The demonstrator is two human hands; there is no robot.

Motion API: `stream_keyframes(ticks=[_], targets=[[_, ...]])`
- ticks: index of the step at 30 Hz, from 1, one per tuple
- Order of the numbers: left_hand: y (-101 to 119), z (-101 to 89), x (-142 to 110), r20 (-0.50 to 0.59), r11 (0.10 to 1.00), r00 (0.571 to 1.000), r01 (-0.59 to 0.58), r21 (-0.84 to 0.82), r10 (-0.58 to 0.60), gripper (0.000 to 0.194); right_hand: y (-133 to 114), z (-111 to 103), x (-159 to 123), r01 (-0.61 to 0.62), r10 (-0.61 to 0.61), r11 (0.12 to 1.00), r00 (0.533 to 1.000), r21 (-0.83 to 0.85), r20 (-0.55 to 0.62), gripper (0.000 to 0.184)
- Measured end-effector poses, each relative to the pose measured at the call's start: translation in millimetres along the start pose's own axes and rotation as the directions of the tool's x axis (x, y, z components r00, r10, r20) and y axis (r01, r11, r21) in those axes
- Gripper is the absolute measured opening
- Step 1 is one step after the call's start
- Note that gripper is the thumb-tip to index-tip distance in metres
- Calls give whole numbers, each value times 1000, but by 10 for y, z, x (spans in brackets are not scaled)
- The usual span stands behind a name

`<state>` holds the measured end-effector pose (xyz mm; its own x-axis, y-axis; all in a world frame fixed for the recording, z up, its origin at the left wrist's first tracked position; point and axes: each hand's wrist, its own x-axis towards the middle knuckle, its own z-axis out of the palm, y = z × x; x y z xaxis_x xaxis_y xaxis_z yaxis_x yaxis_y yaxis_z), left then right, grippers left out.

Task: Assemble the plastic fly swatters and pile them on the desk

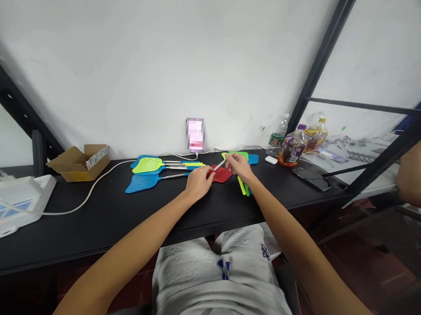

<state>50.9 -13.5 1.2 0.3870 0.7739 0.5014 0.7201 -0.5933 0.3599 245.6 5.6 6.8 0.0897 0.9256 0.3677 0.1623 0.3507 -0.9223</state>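
Between my two hands a silver metal rod [219, 164] slants up to the right; it looks like the shaft of a fly swatter. My left hand [199, 181] is closed around its lower end, fingertips hiding the joint. Pinched fingers of my right hand [239, 165] hold the upper end. Directly beneath lies a red fly swatter head [222, 175]; whether the rod joins it I cannot tell. Blue [143, 182] and yellow-green [147, 164] fly swatters lie left of my left hand. Green [239, 155] and blue [253, 159] swatter heads lie behind my right hand, yellow and green handles [244, 187] below it.
A lit phone [195, 134] leans on the wall with a cable. An open cardboard box [78, 163] and a white power strip [15, 207] stand left. Bottles [293, 146], a white case [271, 160] and a dark phone [312, 179] are right, near a black metal frame [378, 153].
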Motion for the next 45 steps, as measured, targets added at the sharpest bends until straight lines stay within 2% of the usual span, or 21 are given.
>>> stream_keyframes(ticks=[3, 5, 15, 23, 30, 45], targets=[[-14, 22, 2, -29, 999, 999, -26, -21, 26, 16, -32, 9, -19, -129, 102, 987, 964, 98, 247, 44], [-22, 36, 0, -37, 999, 999, -35, -23, 34, 17, -48, 7, -26, -158, 111, 978, 945, 134, 308, 44], [-9, 20, 1, 10, 1000, 1000, 10, -15, -10, 19, 46, -18, 52, -163, 152, 967, 986, 198, 70, 45], [12, 2, -2, 40, 999, 999, 36, 3, -36, 19, 46, -55, 82, -115, 157, 962, 975, 248, -159, 47], [26, -11, -1, 47, 999, 998, 47, -10, -47, 19, 14, -72, 83, -107, 184, 950, 951, 292, -250, 46], [45, -20, 0, 65, 998, 996, 63, -18, -61, 19, 36, -108, 114, -96, 214, 935, 921, 342, -325, 44]])
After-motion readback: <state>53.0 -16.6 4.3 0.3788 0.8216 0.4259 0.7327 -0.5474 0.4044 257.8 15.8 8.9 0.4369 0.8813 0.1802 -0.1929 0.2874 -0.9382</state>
